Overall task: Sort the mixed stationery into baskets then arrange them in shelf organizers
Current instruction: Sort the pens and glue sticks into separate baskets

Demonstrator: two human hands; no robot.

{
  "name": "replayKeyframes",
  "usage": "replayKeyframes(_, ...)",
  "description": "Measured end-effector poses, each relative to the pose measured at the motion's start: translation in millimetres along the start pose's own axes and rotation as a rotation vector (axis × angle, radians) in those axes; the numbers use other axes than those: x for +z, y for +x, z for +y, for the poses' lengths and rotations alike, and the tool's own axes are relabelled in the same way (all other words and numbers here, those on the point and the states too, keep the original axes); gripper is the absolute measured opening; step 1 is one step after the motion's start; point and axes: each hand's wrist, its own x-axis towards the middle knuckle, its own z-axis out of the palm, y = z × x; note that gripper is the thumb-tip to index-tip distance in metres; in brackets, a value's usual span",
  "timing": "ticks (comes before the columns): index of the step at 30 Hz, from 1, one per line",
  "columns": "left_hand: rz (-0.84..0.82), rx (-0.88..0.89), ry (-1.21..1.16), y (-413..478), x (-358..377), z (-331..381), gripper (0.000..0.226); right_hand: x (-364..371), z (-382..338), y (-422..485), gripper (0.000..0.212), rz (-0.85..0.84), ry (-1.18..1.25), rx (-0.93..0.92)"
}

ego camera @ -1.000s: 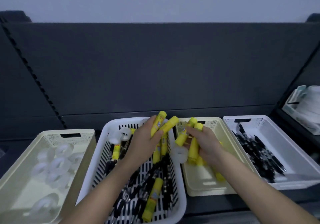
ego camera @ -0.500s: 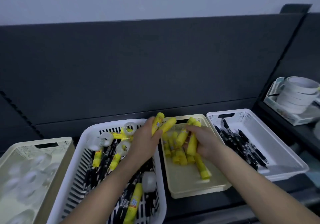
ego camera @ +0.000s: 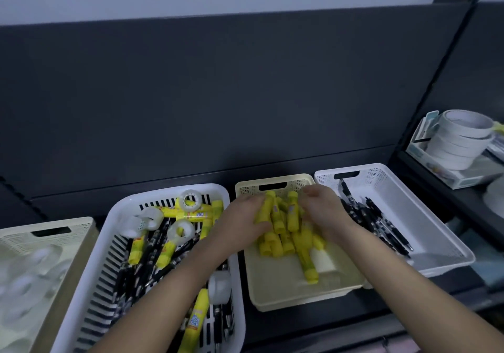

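My left hand (ego camera: pixel 241 223) grips yellow glue sticks (ego camera: pixel 266 210) low over the far end of the middle cream basket (ego camera: pixel 289 292). My right hand (ego camera: pixel 326 210) is beside it and holds more glue sticks (ego camera: pixel 292 212) against the heap of glue sticks lying in that basket. To the left, the white slotted basket (ego camera: pixel 116 219) holds mixed stationery: glue sticks (ego camera: pixel 197 314), clear tape rolls (ego camera: pixel 181 231) and black pens (ego camera: pixel 141 265). My left forearm crosses above it.
A cream basket (ego camera: pixel 51 225) at far left holds clear tape rolls. A white basket (ego camera: pixel 403 202) at right holds black pens (ego camera: pixel 376 224). Stacked white tape rolls (ego camera: pixel 461 142) sit in an organizer on the right shelf. A dark back panel rises behind the baskets.
Both hands moved right and down with their glue sticks, from above the basket rims into the cream basket. The view shifted to the right.
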Motion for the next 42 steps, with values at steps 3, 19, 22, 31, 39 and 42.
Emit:
replayKeyframes(3,0.007,-0.022,0.053,-15.6,-16.5,-13.1,0.045,11.0,-6.1,-7.7,0.032,-0.01,-0.118,-0.104)
replayKeyframes(19,-0.378,-0.058,0.023,-104.3,-37.3,-40.2,0.028,96.0,-24.2,-47.1,0.023,-0.192,-0.48,-0.484)
replayKeyframes(22,-0.266,-0.063,0.011,-109.0,-49.8,-44.8,0.017,105.3,-23.7,-51.2,0.022,-0.227,-0.513,-0.53)
replayKeyframes(31,0.075,-0.263,0.09,-150.4,-115.9,-95.0,0.047,165.4,-30.5,-74.3,0.02,-0.542,-0.699,-0.695)
replayKeyframes(39,0.458,-0.416,0.205,-207.1,-167.2,-146.7,0.049,225.1,-28.3,-92.2,0.023,-0.756,-0.783,-0.751)
replayKeyframes(42,0.42,-0.529,0.273,-224.9,-181.2,-169.6,0.052,237.5,-29.0,-93.4,0.02,-0.739,-0.783,-0.769)
